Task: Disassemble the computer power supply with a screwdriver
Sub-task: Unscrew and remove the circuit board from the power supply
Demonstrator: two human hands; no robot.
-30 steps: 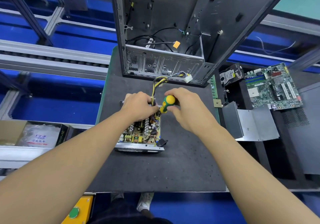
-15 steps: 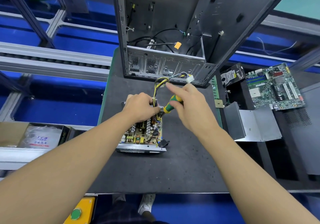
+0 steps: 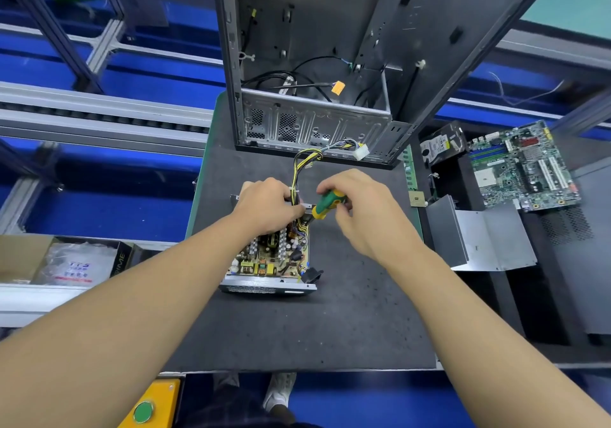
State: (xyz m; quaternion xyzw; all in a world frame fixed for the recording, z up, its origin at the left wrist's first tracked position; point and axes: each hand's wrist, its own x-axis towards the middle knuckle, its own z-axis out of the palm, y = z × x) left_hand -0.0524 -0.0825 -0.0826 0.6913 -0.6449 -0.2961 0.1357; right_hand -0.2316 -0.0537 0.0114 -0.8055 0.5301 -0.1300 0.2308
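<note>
The grey metal power supply box (image 3: pixel 264 287) sits mid-way on the dark worktop (image 3: pixel 347 328), lid already off, brown circuit board (image 3: pixel 271 259) bare. The left hand (image 3: pixel 267 207) grips its far wall. The right hand (image 3: pixel 367 216) has its fingers curled round the green-and-yellow screwdriver (image 3: pixel 327 204), tip at the far corner. I'd say the board is still to be freed.

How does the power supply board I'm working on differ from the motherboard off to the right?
The power supply board is tan, in its metal tray on the mat; the motherboard is green and bare, right of the mat. The left hand holds the power supply board and the right hand holds the screwdriver at it; nothing touches the motherboard. Both lie components up.
</note>
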